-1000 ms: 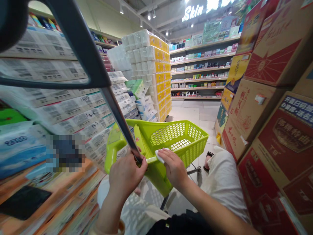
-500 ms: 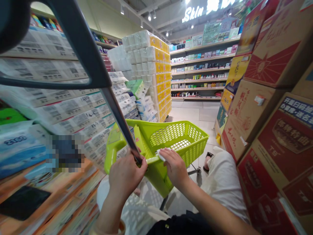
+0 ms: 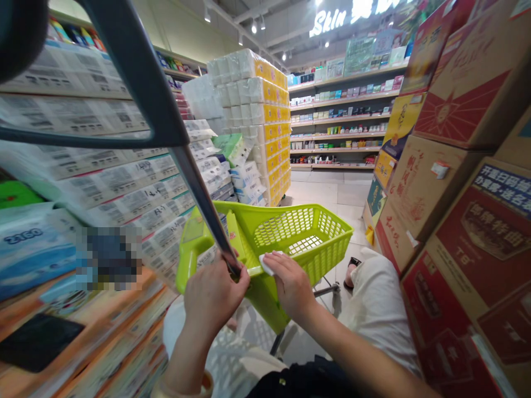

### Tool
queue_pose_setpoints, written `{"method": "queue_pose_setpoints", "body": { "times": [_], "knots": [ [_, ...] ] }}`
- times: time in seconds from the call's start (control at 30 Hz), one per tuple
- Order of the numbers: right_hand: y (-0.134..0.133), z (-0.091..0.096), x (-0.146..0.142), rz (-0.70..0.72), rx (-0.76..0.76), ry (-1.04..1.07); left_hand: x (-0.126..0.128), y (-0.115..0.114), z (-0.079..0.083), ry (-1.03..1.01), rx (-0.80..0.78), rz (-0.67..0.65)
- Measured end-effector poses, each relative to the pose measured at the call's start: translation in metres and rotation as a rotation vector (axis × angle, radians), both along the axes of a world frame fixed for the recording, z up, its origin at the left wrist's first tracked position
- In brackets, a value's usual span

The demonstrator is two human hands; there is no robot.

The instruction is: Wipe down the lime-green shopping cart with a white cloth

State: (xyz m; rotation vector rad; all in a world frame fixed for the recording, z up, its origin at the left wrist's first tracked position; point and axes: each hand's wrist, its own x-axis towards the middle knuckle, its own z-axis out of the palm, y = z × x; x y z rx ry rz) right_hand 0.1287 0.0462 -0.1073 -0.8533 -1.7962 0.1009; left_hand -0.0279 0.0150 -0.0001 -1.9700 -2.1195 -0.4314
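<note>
Head view, looking down over both forearms at a lime-green plastic shopping basket, the reference point for this figure. The basket has a perforated wall and stands on a wheeled metal frame. The left hand is closed in a firm grip around a dark metal rod, at the near left corner of the basket, where the rod meets the basket's green rim. The right hand is closed over a white cloth, pressing it against the near rim, right of the left hand. The two hands are near each other but not touching.

To the left of the basket, wrapped paper packs are stacked close alongside. Directly ahead of it rises a tall stack of toilet-paper packs with yellow labels. To its right stand printed cardboard cartons, and between these and the basket lies a white-clad leg ending in a dark sandal. Farther ahead, beyond the tiled floor, are retail shelves holding small packaged goods, under a lit sign.
</note>
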Motion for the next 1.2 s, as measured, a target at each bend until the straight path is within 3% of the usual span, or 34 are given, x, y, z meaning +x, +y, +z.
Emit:
{"method": "queue_pose_setpoints", "body": {
  "times": [0.17, 0.37, 0.57, 0.8, 1.0, 1.2],
  "knots": [
    [-0.006, 0.007, -0.008, 0.093, 0.045, -0.015, -0.002, 0.0, -0.001, 0.008, -0.015, -0.003],
    [0.001, 0.003, -0.001, -0.037, -0.025, -0.008, -0.002, 0.0, 0.0, 0.02, -0.019, 0.019],
    [-0.008, 0.014, -0.013, 0.111, 0.031, -0.036, -0.002, -0.001, 0.0, 0.043, 0.001, 0.011],
    [-0.003, -0.001, 0.0, 0.032, 0.04, 0.033, -0.001, -0.002, 0.0, 0.029, 0.024, 0.011],
    [-0.01, 0.006, -0.012, 0.145, 0.097, 0.014, 0.0, -0.002, 0.0, 0.028, -0.014, 0.004],
    [-0.004, -0.003, 0.001, 0.031, 0.018, 0.045, -0.004, -0.003, -0.001, 0.015, 0.021, -0.001]
  ]
}}
